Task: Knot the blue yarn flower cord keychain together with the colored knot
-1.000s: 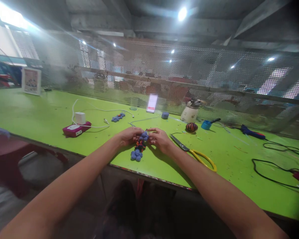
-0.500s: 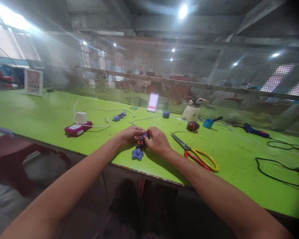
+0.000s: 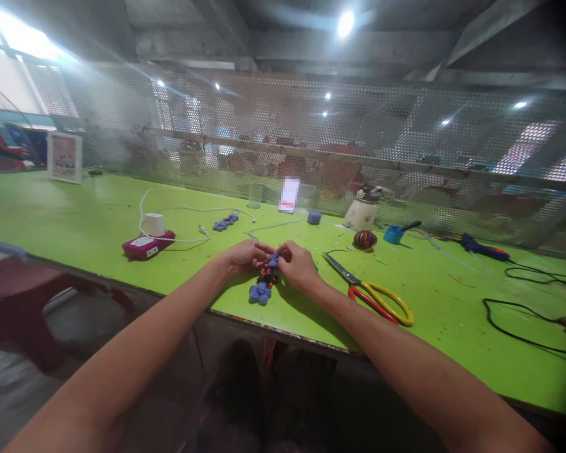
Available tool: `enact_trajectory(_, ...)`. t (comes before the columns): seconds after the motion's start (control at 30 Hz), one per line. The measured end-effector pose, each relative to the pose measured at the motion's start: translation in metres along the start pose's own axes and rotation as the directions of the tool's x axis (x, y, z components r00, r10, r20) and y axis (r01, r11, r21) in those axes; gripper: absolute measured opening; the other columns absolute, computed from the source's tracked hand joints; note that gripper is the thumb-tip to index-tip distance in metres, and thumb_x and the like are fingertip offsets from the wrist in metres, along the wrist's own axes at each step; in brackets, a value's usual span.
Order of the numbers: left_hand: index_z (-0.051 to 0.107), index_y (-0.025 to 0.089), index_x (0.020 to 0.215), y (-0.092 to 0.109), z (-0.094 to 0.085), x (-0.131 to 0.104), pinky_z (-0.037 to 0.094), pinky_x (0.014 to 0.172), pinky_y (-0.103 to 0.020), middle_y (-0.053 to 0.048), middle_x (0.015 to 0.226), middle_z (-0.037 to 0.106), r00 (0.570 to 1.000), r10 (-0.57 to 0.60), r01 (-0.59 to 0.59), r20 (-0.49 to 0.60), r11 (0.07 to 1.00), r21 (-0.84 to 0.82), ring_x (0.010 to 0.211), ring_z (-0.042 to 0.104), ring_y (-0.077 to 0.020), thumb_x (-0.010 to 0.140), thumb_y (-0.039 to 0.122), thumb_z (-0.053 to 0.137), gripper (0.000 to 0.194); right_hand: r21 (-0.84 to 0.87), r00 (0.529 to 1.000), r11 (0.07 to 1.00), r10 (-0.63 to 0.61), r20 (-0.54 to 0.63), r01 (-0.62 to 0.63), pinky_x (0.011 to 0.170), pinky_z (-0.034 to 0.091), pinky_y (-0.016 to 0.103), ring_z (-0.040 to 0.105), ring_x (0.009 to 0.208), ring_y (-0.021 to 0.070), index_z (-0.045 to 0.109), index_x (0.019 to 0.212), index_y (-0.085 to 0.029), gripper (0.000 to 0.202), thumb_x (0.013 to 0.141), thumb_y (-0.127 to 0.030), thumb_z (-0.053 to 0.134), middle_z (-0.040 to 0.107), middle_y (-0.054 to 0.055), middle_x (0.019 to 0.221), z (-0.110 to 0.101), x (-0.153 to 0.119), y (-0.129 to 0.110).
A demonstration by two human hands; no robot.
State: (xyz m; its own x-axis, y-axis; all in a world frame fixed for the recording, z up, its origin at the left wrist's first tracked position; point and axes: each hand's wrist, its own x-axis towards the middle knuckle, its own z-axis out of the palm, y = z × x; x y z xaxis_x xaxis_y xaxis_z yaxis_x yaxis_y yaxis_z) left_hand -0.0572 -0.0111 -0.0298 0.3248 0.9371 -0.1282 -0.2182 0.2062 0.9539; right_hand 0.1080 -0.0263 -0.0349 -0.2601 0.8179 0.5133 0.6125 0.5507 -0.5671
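The crocheted strand of blue and orange yarn flowers (image 3: 264, 281) lies on the bright green tabletop (image 3: 99, 220) close to its near edge, its upper end pinched between both hands. The left hand (image 3: 245, 257) and the right hand (image 3: 298, 267) meet over that end, fingertips pressed together on the topmost blue flower, so each grip is closed on the strand; the lowest blue flower rests free on the tabletop just below the hands.

The yarn looks soft and loosely joined, so a pull from two sides at once could, I judge, stretch or separate the flowers where they join. The free end sits near the tabletop edge, and a drag toward the body could let it slip over.

Just right of the right hand lie the scissors with red and yellow handles (image 3: 372, 296), blades pointing toward the grip; a sideways sweep of the wrist could strike them. Beyond the hands a white charging cable (image 3: 179, 238) runs from a pink box with a white plug (image 3: 147, 242), and a second small blue flower strand (image 3: 225, 221) lies farther off.
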Motion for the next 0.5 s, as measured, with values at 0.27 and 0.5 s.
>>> enact_trajectory(0.27,0.067,0.005,0.075,0.0002,0.0014,0.0001,0.048,0.054,-0.018,-0.008,0.063,0.065,1.000,0.009,-0.009,0.003,1.000,0.022,0.053,0.060,-0.0094,0.066,-0.012,0.054,0.023,0.063,0.999,0.998,0.024,-0.022,-0.023,0.058,0.038,0.026,0.051,0.059,0.0130,0.059,0.080,-0.018,0.009,0.072,-0.014,0.055,0.059,-0.001,0.065,0.0034,0.0023,0.0053)
enact_trajectory(0.5,0.066,0.005,0.075,0.0031,0.0045,-0.0023,0.050,0.059,-0.020,-0.008,0.068,0.066,1.000,0.019,-0.019,0.023,0.999,0.030,0.060,0.063,-0.0114,0.061,-0.014,0.059,0.025,0.126,0.999,0.991,0.040,0.006,-0.041,0.063,0.043,0.028,0.056,0.063,0.0144,0.059,0.096,-0.017,0.021,0.075,-0.017,0.058,0.061,0.000,0.068,0.0014,0.0027,0.0068)
